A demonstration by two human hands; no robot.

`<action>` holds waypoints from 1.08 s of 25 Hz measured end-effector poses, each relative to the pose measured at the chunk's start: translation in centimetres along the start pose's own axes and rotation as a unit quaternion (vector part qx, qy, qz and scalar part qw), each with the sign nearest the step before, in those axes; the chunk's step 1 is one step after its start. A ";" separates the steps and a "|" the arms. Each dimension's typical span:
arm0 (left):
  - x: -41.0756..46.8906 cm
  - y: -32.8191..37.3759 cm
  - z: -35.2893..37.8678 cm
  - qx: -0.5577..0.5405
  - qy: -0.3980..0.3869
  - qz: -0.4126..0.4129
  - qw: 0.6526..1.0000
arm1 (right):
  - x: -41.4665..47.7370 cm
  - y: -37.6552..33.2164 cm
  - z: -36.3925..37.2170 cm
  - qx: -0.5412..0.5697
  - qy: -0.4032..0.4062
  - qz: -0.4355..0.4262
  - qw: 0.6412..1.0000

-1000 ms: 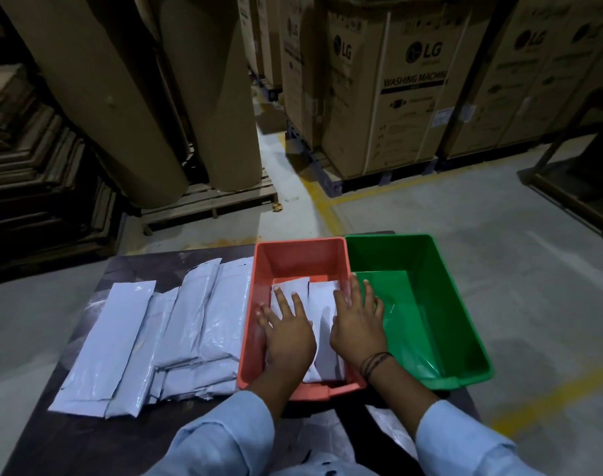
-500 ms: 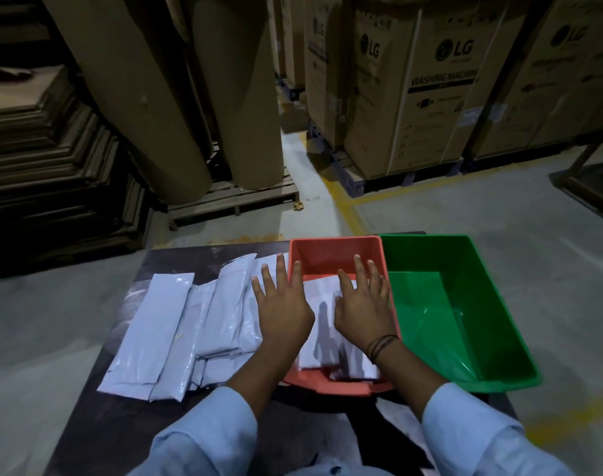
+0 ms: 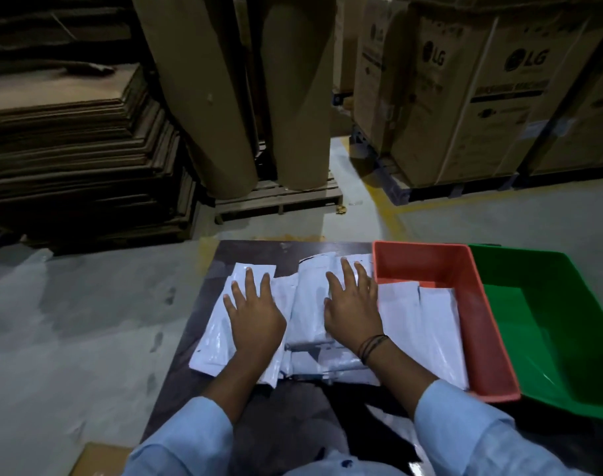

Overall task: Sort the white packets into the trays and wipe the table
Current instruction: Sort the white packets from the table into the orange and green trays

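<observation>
Moved off the red tray (image 3: pixel 430 259) since half a second ago: both hands, now down on the pile of white packets (image 3: pixel 307 304) on the dark table (image 3: pixel 231 255). Left hand (image 3: pixel 255 317) flat, fingers spread, palm pressing the leftmost packet (image 3: pixel 217 324). Right hand (image 3: pixel 353 310) flat too, fingers spread, resting on the middle of the pile, dark cords at the wrist.

Two trays, side by side and touching: red just right of the right hand, green tray (image 3: pixel 551 269) further right. Two packets (image 3: pixel 427 324) lying in the red one, edge to edge, long axes running away from the body, near ends toward the sleeves. Nothing seen in the green.

Under and between the hands, roughly six overlapping packets, exact count hard to tell. Most with long axes running away from the body, fanned slightly leftward at the far ends; one or two below the right wrist lying crosswise.

Two light blue sleeves (image 3: pixel 190 438) at the near edge.
</observation>
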State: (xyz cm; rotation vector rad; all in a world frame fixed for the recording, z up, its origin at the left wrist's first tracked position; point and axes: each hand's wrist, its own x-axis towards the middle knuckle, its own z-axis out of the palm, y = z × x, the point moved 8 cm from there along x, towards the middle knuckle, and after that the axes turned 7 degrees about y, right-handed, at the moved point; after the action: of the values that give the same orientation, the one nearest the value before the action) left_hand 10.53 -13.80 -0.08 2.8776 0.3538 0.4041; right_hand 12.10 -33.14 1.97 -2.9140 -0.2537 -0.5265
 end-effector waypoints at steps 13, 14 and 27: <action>1.2 -10.5 6.0 -0.044 -0.216 0.010 0.975 | -1.1 -12.9 6.4 -0.005 -0.128 -0.015 0.992; 1.2 -10.5 6.5 -0.049 -0.227 0.016 0.973 | -1.3 -13.3 6.8 -0.010 -0.138 -0.017 0.990; 1.0 -13.1 7.2 -0.053 -0.199 0.031 0.978 | -2.3 -14.8 9.2 -0.091 -0.192 -0.014 0.977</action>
State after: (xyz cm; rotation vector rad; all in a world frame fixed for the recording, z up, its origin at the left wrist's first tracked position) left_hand 10.91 -2.43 -9.79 2.7790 0.1669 -0.1419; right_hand 10.14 -17.27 -5.31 -3.1774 -0.3104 0.0208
